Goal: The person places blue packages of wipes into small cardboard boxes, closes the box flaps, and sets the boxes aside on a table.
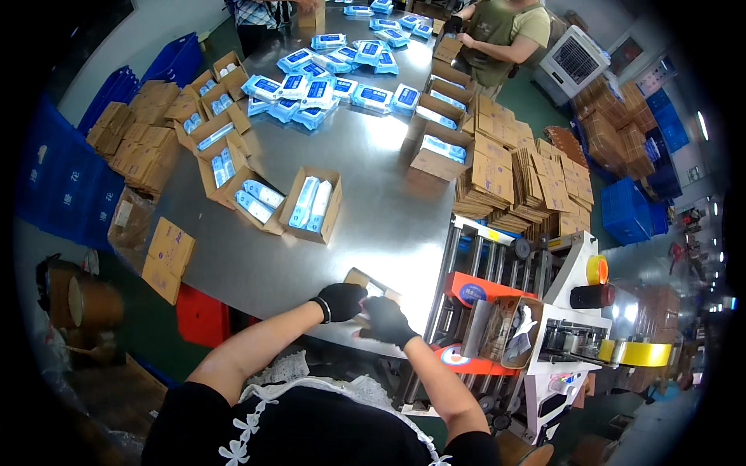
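At the near edge of the metal table, a small cardboard box [358,277] lies largely beneath my hands, with something pale showing inside. My left hand [342,300], in a black glove, is closed at the box's left side; its fingertips are partly hidden. Opposite it, my right hand [388,321], also in a dark glove, curls over the box's near right side, slightly blurred, thumb toward me. Farther off stands an open cardboard box [332,225] holding two upright-packed blue-and-white wipe packs [319,203].
Open boxes of wipes [221,167] line the table's left edge, more [441,151] its right. Loose wipe packs [315,93] pile farther back. A roller taping machine [486,289] adjoins at right, beside stacked flat cartons [493,182]. A person [509,39] works at the far right.
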Demonstrator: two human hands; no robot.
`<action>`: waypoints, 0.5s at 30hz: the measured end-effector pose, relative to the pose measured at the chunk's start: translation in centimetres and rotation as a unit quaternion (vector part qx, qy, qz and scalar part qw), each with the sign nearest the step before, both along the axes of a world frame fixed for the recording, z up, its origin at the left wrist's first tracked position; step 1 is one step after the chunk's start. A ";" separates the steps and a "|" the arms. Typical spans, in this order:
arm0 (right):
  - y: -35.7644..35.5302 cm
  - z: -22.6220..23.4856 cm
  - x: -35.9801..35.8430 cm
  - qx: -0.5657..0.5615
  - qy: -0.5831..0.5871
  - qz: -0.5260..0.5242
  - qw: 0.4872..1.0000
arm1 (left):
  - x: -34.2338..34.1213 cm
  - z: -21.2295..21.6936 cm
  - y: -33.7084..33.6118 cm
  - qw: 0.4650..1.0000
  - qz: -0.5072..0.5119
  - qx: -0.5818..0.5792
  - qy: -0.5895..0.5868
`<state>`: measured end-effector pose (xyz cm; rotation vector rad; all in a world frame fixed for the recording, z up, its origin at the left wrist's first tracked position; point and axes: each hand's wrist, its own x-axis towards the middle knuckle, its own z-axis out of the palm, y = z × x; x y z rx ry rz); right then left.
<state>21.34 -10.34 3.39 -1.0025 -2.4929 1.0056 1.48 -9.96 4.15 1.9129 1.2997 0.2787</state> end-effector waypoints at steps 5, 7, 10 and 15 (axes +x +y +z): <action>3.8 -1.2 0.0 -0.063 -0.080 -0.024 0.995 | -2.5 -4.1 2.0 0.994 0.009 -0.045 -0.096; 3.4 -2.5 0.0 0.089 -0.112 -0.064 0.988 | -1.7 -4.2 2.0 0.974 0.218 0.044 -0.032; 3.8 6.7 -6.9 0.059 -0.185 -0.074 0.978 | -3.7 -9.6 -0.1 0.962 0.229 -0.115 -0.093; 3.0 2.1 -8.9 0.145 -0.133 -0.287 0.938 | -2.9 -7.9 1.1 0.946 0.216 -0.206 -0.128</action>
